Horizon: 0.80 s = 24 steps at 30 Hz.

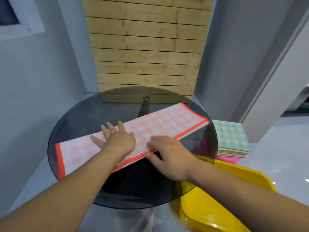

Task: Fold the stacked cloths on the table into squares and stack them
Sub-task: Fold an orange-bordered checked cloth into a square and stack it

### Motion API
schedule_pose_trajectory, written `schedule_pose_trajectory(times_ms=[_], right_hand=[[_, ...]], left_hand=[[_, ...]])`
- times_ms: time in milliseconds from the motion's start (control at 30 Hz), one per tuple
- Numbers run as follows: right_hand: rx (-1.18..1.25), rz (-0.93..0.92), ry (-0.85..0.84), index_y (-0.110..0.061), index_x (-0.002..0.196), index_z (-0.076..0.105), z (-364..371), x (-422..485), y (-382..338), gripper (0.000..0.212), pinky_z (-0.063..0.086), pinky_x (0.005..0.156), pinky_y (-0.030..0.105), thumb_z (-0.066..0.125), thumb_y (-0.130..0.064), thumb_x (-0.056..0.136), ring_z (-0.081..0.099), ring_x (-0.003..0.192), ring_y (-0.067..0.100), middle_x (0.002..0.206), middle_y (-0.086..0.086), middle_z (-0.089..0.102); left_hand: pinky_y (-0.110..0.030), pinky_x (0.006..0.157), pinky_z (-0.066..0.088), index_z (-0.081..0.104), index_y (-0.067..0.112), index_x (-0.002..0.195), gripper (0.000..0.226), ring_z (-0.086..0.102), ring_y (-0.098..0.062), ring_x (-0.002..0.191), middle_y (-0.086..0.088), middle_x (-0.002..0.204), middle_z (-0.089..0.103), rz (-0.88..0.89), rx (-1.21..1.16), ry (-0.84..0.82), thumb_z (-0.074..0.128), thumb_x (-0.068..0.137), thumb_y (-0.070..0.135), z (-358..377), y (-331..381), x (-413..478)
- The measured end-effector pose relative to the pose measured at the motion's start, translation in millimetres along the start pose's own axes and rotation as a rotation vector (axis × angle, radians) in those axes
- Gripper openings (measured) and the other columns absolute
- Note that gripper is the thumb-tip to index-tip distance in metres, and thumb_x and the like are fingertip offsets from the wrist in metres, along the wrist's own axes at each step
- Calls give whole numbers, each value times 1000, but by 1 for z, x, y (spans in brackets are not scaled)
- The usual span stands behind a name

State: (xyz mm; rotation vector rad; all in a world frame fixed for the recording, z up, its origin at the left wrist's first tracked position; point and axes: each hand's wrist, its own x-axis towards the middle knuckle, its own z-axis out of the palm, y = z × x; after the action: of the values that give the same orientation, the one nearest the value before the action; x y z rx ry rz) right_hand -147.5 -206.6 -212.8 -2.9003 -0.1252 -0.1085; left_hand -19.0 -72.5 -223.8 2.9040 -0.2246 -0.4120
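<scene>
A pink-and-white checked cloth (pixel 167 124) with an orange border lies folded into a long strip, slanting across the round dark glass table (pixel 80 118). My left hand (pixel 117 139) presses flat on the strip's middle, fingers spread. My right hand (pixel 168 154) rests on the near long edge just to the right, thumb under the border and fingers on top. A stack of folded cloths (pixel 232 141), green checked on top, stands to the right beyond the table rim.
The stack sits on a pink stool or box (pixel 229 159). A yellow plastic tub (pixel 225 195) stands at the lower right, partly under the table edge. A wooden slatted panel (pixel 147 47) leans on the wall behind the table. Grey floor surrounds everything.
</scene>
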Motion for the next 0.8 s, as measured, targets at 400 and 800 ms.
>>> schedule_pose_trajectory(times_ms=[400, 800], right_hand=[[-71, 156, -188, -23, 158, 11, 6, 6, 55, 65, -8, 122, 41, 16, -55, 102, -13, 151, 17, 166, -3, -3], [152, 48, 12, -25, 124, 61, -9, -7, 26, 35, 28, 106, 22, 57, -43, 94, 38, 131, 12, 135, -7, 54]], left_hand=[[-41, 111, 21, 30, 47, 148, 63, 18, -22, 134, 2, 135, 27, 477, 269, -74, 39, 90, 70, -24, -50, -59], [-38, 124, -12, -13, 24, 159, 80, -29, -15, 148, 0, 163, -28, 621, 286, -45, 9, 97, 69, 18, -51, -67]])
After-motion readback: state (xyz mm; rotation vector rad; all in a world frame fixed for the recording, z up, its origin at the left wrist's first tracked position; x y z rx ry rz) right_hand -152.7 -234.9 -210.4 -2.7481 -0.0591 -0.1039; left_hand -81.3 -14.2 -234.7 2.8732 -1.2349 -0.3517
